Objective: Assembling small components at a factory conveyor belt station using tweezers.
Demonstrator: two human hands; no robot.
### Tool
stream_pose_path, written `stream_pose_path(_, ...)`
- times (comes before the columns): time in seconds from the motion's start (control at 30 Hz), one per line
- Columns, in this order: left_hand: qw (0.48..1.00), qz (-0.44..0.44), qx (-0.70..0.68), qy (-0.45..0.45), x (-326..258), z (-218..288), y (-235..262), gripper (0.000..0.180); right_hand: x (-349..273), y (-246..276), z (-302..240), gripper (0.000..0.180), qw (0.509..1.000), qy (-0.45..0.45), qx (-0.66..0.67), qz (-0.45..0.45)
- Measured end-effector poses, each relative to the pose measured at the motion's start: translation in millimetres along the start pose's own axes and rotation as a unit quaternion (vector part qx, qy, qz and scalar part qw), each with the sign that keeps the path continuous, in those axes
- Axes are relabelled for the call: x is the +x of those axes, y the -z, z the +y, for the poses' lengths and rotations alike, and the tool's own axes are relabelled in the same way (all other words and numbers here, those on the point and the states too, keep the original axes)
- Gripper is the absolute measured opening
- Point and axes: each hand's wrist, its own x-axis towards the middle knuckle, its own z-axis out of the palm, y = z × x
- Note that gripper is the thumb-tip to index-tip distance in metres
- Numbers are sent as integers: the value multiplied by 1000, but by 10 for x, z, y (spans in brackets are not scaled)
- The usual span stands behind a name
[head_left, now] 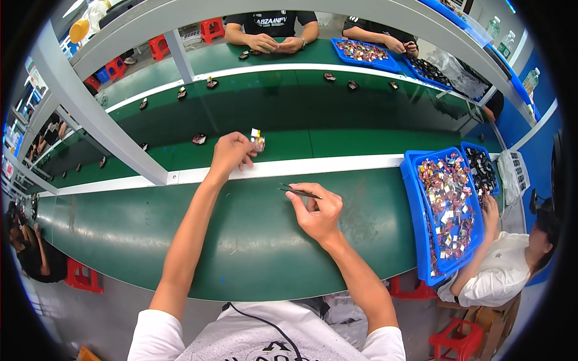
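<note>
My left hand reaches over the white rail onto the dark green conveyor belt. Its fingertips are closed at the edge of a small clear-and-reddish part with a white-and-yellow tab. The part is at the belt's near side; whether it rests on the belt or is slightly lifted is hard to see. Over the green worktop, my right hand grips dark tweezers between thumb and fingers, their tips pointing left toward the rail. Nothing shows between the tweezer tips.
Small dark parts lie spaced along the belt. At right, a blue tray holds many reddish parts, beside a blue tray of black pieces. A white rail and post border the worktop. Co-workers sit opposite and at right.
</note>
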Motion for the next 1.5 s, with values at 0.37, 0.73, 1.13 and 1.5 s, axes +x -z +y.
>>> stream_pose_path(0.37,990,-123,-67,-4,-681,-229,-293,10,31,16,156,15,944,-258,206,-19)
stream_pose_path(0.73,989,-69,-45,-122,-748,-404,-393,21,-2,-46,150,13,954,-261,135,-62)
stream_pose_path(1.13,972,-59,27,-225,-749,-450,-407,19,-8,-65,120,15,954,-266,114,-72)
stream_pose_path(1.5,974,-83,10,-210,-795,-369,-375,18,45,-15,161,16,882,-386,258,-77)
